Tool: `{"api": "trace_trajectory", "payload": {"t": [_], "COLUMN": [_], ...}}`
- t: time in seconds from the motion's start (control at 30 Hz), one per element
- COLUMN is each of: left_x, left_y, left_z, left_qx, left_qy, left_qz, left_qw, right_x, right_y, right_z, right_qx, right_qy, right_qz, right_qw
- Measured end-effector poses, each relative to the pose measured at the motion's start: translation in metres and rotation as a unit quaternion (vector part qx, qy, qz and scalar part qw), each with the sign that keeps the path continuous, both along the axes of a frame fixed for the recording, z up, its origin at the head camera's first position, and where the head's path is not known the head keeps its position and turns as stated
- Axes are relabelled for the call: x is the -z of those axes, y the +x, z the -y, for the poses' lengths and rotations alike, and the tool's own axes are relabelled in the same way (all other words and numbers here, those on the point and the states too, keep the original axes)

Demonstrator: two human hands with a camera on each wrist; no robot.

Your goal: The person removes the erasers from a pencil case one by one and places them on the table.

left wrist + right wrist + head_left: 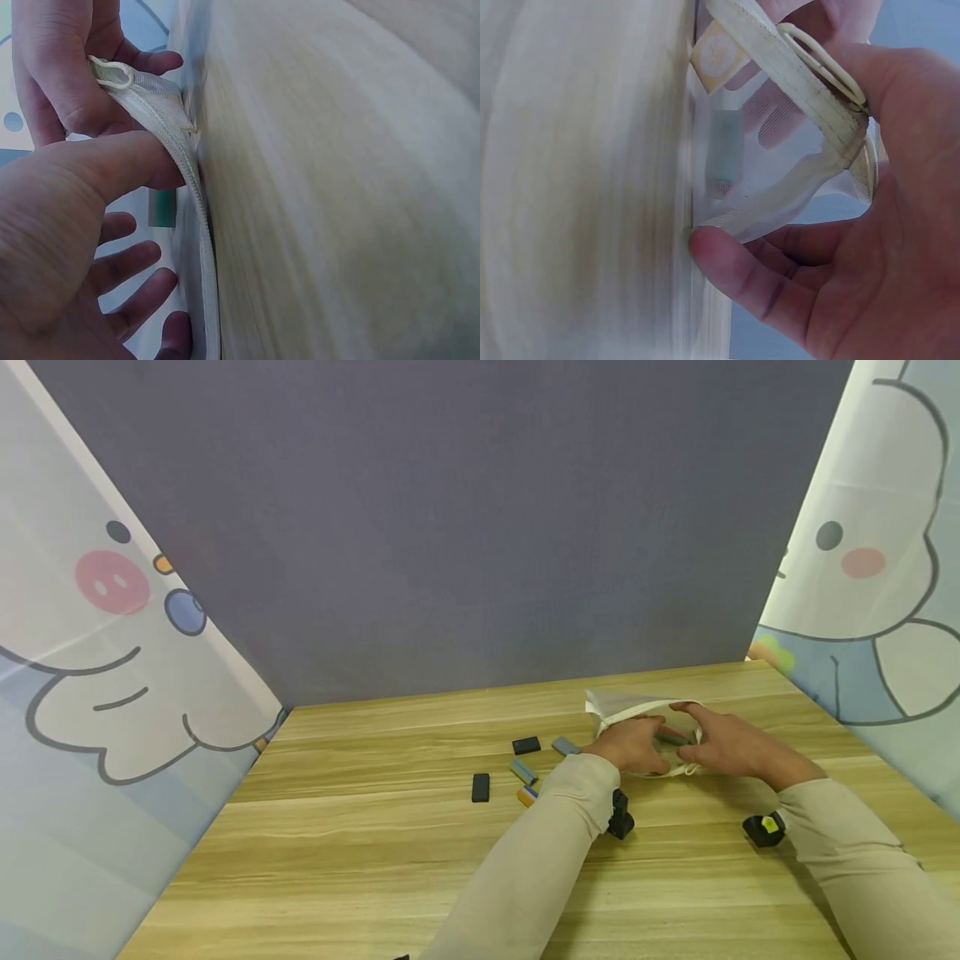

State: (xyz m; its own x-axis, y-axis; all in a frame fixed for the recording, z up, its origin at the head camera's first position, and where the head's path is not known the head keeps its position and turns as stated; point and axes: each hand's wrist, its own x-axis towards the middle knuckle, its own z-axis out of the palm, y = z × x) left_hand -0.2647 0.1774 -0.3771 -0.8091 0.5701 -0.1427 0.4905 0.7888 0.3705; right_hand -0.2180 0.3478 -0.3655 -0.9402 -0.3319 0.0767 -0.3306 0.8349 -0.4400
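Note:
A white mesh bag (637, 703) with a pale zip edge lies at the right side of the table, its mouth spread. My left hand (630, 745) reaches into that mouth; in the left wrist view its thumb pushes against the zip edge and its fingers are loosely extended. At the bag's right end, my right hand (735, 743) grips the corner by the zip edge (802, 90). Inside the mesh a small pale green block (726, 146) shows, and a reddish piece (675, 734) is partly hidden between the hands.
Left of the bag lie two black blocks (527, 745), a grey block (565, 745), a blue-grey block (523, 772) and an orange-and-blue block (527, 795), partly behind my left sleeve. A dark panel (480, 543) stands behind the wooden table (337, 843).

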Motion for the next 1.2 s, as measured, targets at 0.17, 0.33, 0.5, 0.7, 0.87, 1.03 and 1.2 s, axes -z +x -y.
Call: {"api": "trace_trajectory", "payload": {"t": [0.17,0.33,0.5,0.7,0.87,1.03,1.2], "left_x": [-0.0002,0.0004,-0.0001,-0.0011,-0.0011,-0.0003,0.0015], "left_y": [0.0004,0.0010,0.0034,0.0057,0.0062,0.0063,0.0052], "left_z": [0.0011,0.0023,0.0023,0.0031,0.0032,0.0033,0.0019], "left_qx": [-0.005,-0.012,-0.015,-0.015,-0.016,-0.013,-0.006], "left_qy": [0.009,0.014,0.017,0.019,0.022,0.022,0.019], "left_qz": [0.012,0.018,0.011,0.003,-0.003,-0.013,-0.016], "left_qw": [0.9999,0.9997,0.9997,0.9997,0.9996,0.9996,0.9997], "right_x": [0.0017,0.0032,0.0040,0.0036,0.0025,0.0019,0.0000], "right_y": [0.0005,0.0001,-0.0005,0.0002,0.0008,0.0007,0.0016], "right_z": [-0.0015,-0.0016,-0.0018,-0.0016,-0.0013,-0.0011,-0.0005], "right_qx": [-0.005,-0.004,-0.004,-0.004,-0.007,-0.007,-0.005], "right_qy": [0.001,-0.002,-0.002,0.001,0.002,0.007,0.012], "right_qz": [-0.010,-0.008,-0.006,-0.012,-0.011,-0.018,-0.018], "right_qw": [0.9999,1.0000,1.0000,0.9999,0.9999,0.9998,0.9998]}}
